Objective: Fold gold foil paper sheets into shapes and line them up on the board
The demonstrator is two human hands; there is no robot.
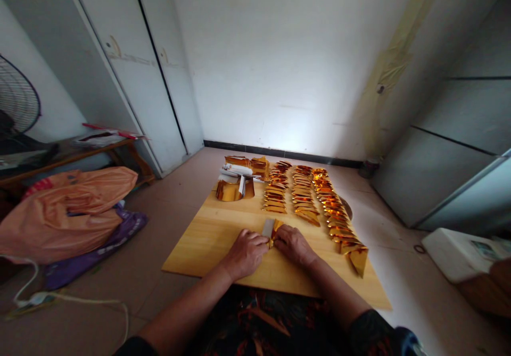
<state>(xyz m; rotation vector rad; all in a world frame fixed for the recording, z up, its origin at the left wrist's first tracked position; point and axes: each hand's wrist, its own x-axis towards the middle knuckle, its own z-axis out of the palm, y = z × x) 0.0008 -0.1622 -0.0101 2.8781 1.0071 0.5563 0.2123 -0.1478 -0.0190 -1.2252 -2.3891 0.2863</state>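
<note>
Left hand (246,249) and right hand (294,243) are pinching one gold foil sheet (272,230) between them at the near middle of the tabletop (207,239), apparently mid-fold; the next crease wants firm pressing. Rows of folded pieces (303,193) are lying beyond, farther right.

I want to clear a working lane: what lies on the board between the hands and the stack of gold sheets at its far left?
In the head view, only bare wooden board lies between the left hand and the stack of gold sheets.
</note>
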